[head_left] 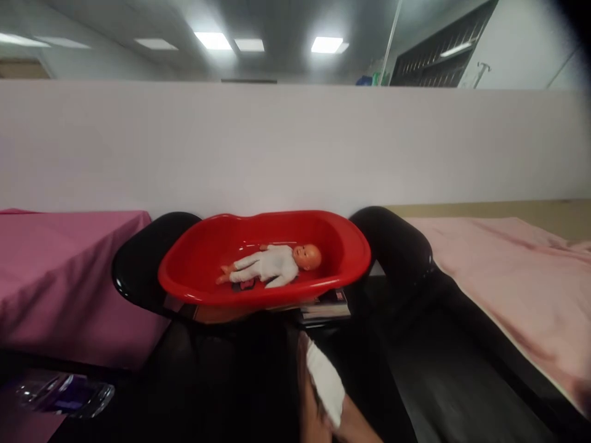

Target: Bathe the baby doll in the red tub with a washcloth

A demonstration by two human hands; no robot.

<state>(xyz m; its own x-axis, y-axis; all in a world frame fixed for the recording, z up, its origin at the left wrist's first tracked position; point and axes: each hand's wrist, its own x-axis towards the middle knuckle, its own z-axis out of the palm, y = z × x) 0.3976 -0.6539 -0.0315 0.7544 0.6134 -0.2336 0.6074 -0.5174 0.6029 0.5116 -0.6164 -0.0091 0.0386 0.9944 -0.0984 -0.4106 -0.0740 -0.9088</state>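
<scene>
My left hand (303,363) is low in the middle of the view, blurred, pointing forward along the left edge of a white cloth (326,381). From the lower right comes my right hand (339,419), closed on the near end of that cloth and mostly covered by it. The fingers of my left hand are too smeared to read. Beyond both hands stands a red baby bathtub (198,267). A baby doll (277,261) in white clothes lies on its back inside it, head to the right and bare feet to the left.
Books (325,306) lie under the tub's front edge. Black rounded chair parts (392,240) flank the tub. A clear bottle with a purple label (69,394) lies at the lower left. Pink cloth (74,264) drapes the left, a pale pink sheet (508,277) the right. A white partition (277,147) stands behind.
</scene>
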